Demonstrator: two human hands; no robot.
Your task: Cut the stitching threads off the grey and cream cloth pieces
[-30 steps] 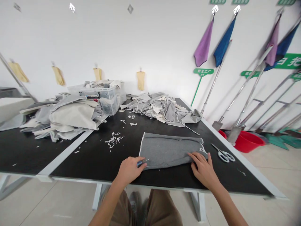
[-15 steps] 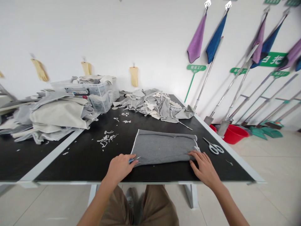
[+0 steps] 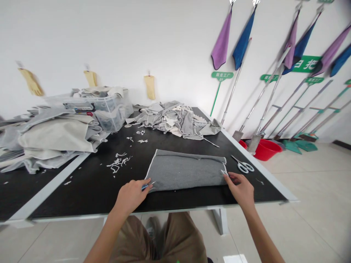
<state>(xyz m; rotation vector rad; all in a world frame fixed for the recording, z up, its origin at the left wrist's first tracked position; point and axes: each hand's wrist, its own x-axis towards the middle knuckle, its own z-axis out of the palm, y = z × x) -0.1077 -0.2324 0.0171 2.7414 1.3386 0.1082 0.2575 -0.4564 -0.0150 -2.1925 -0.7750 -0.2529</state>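
A folded grey cloth lies flat on the black table, with white stitched edges at its left and right ends. At its near left corner, my left hand is closed round a small blue-handled tool. The tool's thin metal tip points right over the cloth; its exact kind is unclear. My right hand pinches at the cloth's right edge, beside a loose white thread. Scissors with pale handles lie just beyond that hand, untouched.
White thread scraps lie left of the cloth. Behind it is a heap of grey cloths. A clear plastic bin and a stack of cloths stand at left. A red bucket is on the floor at right.
My right hand has gone from lying spread on the cloth to pinching at its right edge. My left hand keeps the tool at the left corner. The view has shifted slightly.
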